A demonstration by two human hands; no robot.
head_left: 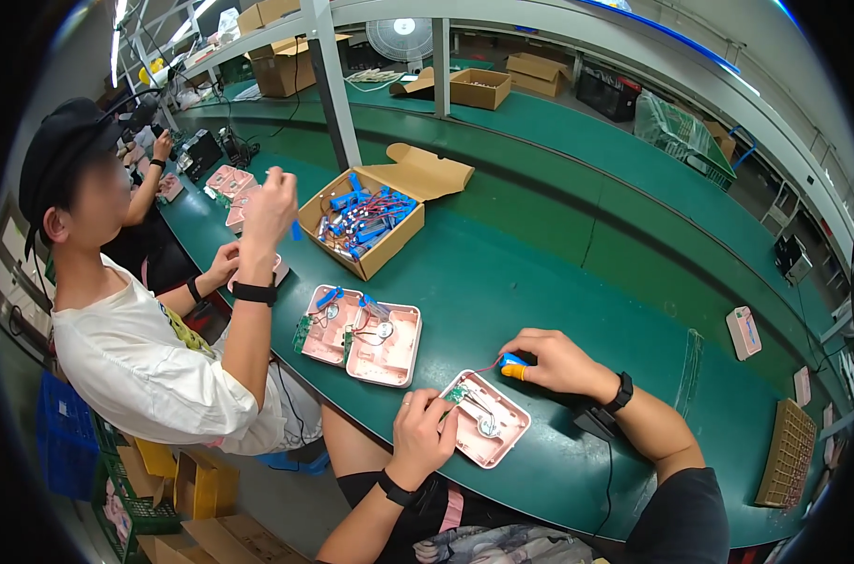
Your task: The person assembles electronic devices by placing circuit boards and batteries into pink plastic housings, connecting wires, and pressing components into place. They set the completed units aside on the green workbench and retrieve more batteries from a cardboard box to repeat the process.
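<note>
In front of me lies a pink plastic housing (491,449) with its hollow side up. Inside it are a small green circuit board (458,393), thin wires and a round silvery part (488,426). My left hand (422,434) grips the housing's left edge, fingertips beside the board. Beyond the housing's upper right corner, my right hand (560,365) pinches a blue cylindrical battery (511,359). Something orange-yellow shows at that hand's fingertips, perhaps a finger cover. A thin red wire runs from the battery toward the board.
Two pink housings (410,350) with batteries stand left of mine. Behind them is a cardboard box (359,266) of blue batteries. A co-worker (154,357) sits at left, one hand raised. A black device (593,422) with a cord lies by my right wrist; a partitioned tray (786,455) stands far right.
</note>
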